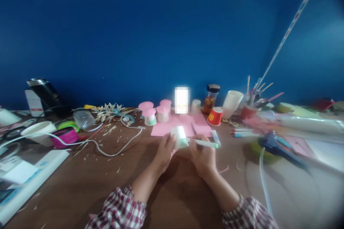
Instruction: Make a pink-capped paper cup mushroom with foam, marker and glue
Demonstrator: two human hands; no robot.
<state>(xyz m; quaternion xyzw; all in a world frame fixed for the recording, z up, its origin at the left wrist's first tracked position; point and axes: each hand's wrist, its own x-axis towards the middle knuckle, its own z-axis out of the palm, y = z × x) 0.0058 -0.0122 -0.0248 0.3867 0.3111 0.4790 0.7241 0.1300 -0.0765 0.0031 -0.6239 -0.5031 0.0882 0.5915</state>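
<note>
My left hand (165,152) is closed around a small white paper cup (176,134), which is tilted in front of me. A green patch shows on the cup's lower right side. My right hand (203,157) grips a white and green marker (205,143), its writing end pointing left at that patch. Whether the tip touches the cup is too blurred to tell. Just behind both hands lies a sheet of pink paper (158,130). Several small cups with pink round tops (149,114) stand at its left edge, one with a green band.
At the back right are a red paper cup (215,116), a dark-lidded jar (210,100) and a white cup (232,103). A blue glue gun (279,150) lies at right. White cable (107,154) and a power strip (34,182) occupy the left.
</note>
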